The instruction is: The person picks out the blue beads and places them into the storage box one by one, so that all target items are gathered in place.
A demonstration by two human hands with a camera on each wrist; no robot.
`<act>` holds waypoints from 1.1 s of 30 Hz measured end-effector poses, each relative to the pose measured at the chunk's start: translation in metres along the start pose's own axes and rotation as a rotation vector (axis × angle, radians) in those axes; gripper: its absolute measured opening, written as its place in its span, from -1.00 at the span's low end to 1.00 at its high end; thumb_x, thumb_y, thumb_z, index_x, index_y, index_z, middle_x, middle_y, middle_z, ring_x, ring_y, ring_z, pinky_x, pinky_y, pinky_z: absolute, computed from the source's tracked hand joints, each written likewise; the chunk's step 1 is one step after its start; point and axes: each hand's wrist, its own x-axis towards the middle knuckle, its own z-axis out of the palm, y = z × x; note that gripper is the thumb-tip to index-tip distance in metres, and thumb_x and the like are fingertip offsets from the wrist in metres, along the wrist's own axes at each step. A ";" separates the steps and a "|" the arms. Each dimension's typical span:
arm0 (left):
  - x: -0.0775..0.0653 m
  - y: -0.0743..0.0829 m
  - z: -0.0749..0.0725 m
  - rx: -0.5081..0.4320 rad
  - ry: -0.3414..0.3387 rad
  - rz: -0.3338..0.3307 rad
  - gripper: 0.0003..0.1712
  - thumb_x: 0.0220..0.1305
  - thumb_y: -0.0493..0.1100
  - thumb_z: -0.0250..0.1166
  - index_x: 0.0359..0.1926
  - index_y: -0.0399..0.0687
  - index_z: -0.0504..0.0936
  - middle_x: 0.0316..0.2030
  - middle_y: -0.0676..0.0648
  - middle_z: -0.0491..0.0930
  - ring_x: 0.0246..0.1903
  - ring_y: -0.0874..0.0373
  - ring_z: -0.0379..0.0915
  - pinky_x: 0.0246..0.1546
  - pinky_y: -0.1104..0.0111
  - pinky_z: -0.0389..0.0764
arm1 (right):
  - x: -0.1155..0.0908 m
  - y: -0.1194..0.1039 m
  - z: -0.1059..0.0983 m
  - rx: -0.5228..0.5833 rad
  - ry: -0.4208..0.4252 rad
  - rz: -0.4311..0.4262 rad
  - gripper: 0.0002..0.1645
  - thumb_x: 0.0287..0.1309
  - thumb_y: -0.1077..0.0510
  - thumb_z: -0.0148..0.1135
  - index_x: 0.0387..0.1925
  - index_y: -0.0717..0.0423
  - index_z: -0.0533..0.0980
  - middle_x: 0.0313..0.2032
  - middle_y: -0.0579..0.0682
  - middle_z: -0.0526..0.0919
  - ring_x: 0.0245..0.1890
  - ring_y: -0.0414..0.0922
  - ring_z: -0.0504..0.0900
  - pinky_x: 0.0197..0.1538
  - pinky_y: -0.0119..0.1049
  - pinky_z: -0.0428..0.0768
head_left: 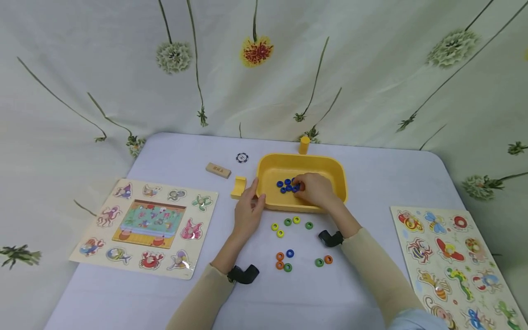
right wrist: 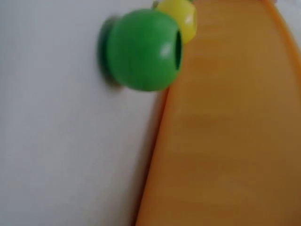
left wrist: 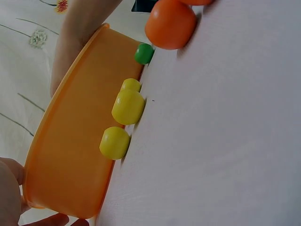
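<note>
A yellow plastic tub (head_left: 284, 206) stands near the back of the table, with several blue beads (head_left: 288, 188) grouped on its floor. My left hand (head_left: 248, 208) holds its front left corner, thumb at the front wall and fingers along the left side. The left wrist view has these fingers (left wrist: 54, 220) around the tub's end. Reaching over the front rim, my right hand (head_left: 315, 188) pinches a blue bead among the others; the fingers partly cover it. In the right wrist view only the tub's wall (right wrist: 225, 117) and nearby beads show, not the hand.
Yellow beads (head_left: 274, 227) and green beads (head_left: 309, 225) lie before the tub; orange beads (head_left: 280, 256), with green and blue ones, lie nearer. Around are a yellow arch block (head_left: 239, 188), wooden block (head_left: 218, 170), chip (head_left: 242, 157), yellow cylinder (head_left: 304, 145), sea-animal puzzle (head_left: 200, 245) and insect puzzle (head_left: 447, 270).
</note>
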 end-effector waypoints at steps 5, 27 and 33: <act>0.000 0.000 0.001 -0.004 0.003 0.013 -0.40 0.28 0.01 -0.01 0.32 0.06 0.12 0.07 -0.11 0.41 -0.17 0.19 0.37 -0.23 0.34 0.52 | -0.019 0.001 -0.007 0.092 0.150 -0.004 -0.67 -0.08 0.05 0.31 -0.20 0.03 0.57 -0.55 -0.13 0.49 -0.52 -0.16 0.38 -0.44 -0.34 0.32; 0.001 -0.002 0.001 -0.025 0.007 0.019 -0.40 0.28 0.02 -0.01 0.31 0.07 0.12 0.09 -0.10 0.40 -0.16 0.20 0.38 -0.21 0.34 0.52 | -0.119 -0.016 0.016 0.293 0.246 -0.358 -0.69 -0.10 -0.03 0.32 -0.23 -0.10 0.56 -0.49 -0.28 0.49 -0.67 -0.41 0.23 -0.61 -0.56 0.25; 0.001 -0.002 0.001 -0.026 0.003 0.022 -0.41 0.28 0.01 -0.02 0.31 0.08 0.12 0.10 -0.10 0.39 -0.16 0.19 0.38 -0.21 0.34 0.52 | -0.121 -0.021 0.027 0.256 0.136 -0.346 -0.65 -0.14 -0.03 0.34 -0.23 -0.04 0.56 -0.49 -0.25 0.50 -0.64 -0.40 0.25 -0.58 -0.57 0.25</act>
